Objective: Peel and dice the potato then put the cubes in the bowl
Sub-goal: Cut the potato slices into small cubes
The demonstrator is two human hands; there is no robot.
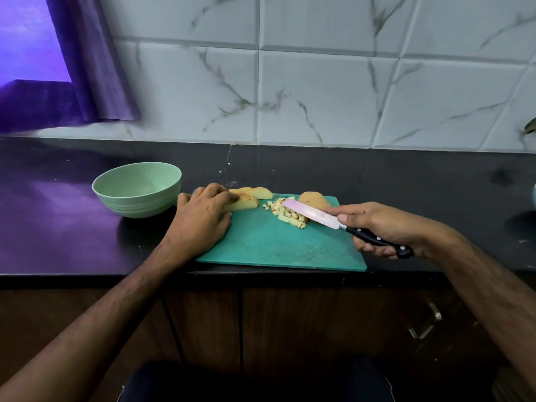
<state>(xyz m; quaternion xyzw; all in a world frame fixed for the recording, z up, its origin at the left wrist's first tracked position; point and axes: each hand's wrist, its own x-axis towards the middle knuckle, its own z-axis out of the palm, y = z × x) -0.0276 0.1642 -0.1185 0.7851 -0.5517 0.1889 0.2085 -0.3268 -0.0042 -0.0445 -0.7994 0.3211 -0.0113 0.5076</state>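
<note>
Listing our counter: green bowl (137, 188); left hand (203, 216) curled on potato slices (248, 198); green cutting board (278, 248) bearing diced cubes (285, 213) and a potato half (314, 202); right hand (383, 227) gripping the knife (333, 220), blade over the cubes.

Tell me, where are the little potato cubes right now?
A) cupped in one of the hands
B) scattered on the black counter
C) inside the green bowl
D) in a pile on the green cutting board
D: the potato cubes lie in a small pile on the cutting board, just beneath the blade of the knife held by the right hand; the bowl looks empty.
</note>
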